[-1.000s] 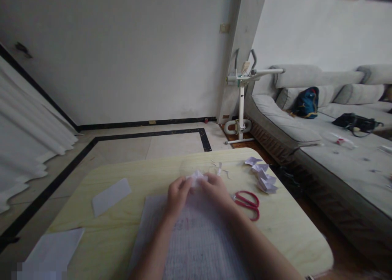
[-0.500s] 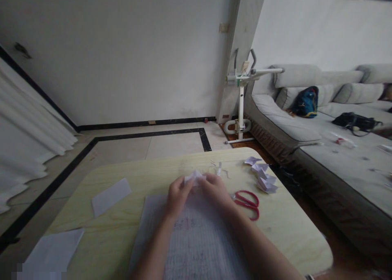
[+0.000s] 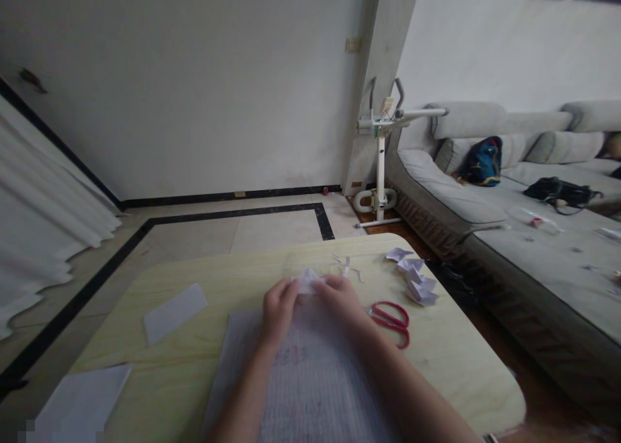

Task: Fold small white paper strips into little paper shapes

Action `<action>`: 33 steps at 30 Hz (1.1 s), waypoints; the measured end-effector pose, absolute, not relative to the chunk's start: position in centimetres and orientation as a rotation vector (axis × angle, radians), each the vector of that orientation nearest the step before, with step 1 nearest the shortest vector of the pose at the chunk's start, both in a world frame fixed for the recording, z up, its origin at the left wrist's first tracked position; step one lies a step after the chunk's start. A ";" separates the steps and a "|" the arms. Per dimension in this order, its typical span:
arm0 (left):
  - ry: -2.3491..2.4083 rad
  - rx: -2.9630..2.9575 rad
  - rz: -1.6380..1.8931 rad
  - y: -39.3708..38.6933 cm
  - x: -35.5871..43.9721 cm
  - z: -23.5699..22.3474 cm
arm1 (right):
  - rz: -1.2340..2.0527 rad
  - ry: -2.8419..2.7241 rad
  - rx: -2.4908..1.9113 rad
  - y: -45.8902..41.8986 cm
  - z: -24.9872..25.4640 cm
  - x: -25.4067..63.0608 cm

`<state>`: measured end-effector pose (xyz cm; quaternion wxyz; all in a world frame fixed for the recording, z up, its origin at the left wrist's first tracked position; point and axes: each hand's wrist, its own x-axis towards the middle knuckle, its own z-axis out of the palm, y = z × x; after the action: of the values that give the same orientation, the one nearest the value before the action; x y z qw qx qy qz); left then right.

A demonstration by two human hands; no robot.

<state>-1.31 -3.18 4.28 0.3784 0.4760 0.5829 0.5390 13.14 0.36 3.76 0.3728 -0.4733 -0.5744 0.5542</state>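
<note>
Between my two hands is a small folded piece of white paper with a raised point in its middle. My left hand pinches its left end, and my right hand pinches its right end. Both hands are over the far edge of a large sheet with printed lines, which lies under my forearms. Red-handled scissors lie beside my right wrist, their blades partly hidden by it. Several folded paper pieces sit in a row at the table's far right.
Thin paper scraps lie just beyond my right hand. On the left of the wooden table are a white paper rectangle and more white paper. A grey sofa and white exercise machine stand beyond.
Both hands keep hold of the folded paper, with only a slight shift of the fingers on it. The view has moved a little; the other things lie as before.
</note>
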 end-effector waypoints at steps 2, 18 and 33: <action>1.511 1.212 1.406 -3.1 -1.3 4.0 | 1.427 -1.447 -1.235 0.4 3.7 13.2; 1.427 1.016 1.361 -3.3 -1.0 4.3 | 1.543 -1.452 -1.103 0.5 3.3 13.4; 1.423 1.049 1.379 -3.2 -1.2 4.3 | 1.422 -1.442 -1.155 0.5 3.7 13.5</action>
<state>-1.23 -3.22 4.29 0.4345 0.4214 0.5716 0.5540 13.52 0.50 3.72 0.3939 -0.4554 -0.5685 0.5605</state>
